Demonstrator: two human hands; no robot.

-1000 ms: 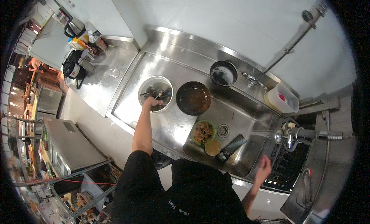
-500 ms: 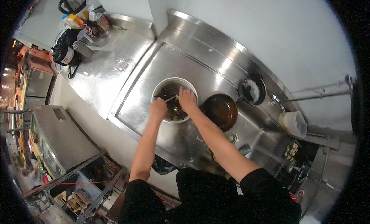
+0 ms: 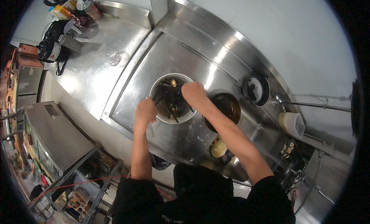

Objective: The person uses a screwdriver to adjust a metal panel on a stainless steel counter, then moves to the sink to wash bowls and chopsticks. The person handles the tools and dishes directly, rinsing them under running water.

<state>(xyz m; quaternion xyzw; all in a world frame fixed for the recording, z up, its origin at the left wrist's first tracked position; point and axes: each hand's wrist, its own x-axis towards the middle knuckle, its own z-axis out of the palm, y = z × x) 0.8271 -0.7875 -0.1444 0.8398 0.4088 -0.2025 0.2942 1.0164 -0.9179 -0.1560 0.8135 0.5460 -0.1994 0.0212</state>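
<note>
A round pot with a pale rim stands on the steel counter. Dark liquid fills it, with several dark, thin utensils and a gold-coloured spoon bowl in it. At the pot's left rim my left hand is closed, with a pale blurred streak below its fingers; what it grips is unclear. My right hand is closed over the right side of the rim, its fingers partly hidden. Right of the pot, a dark pan lies partly behind my right forearm.
A black pan with suds sits by the back-right wall near a tap. A translucent tub hangs beyond it. Near my right forearm lies a yellowish round dish. Flasks and bottles crowd the left counter.
My hands have moved apart, the left out toward the left rim and lower, the right to the right rim. The thin shiny utensil between them no longer shows there. The whole view has shifted slightly.
</note>
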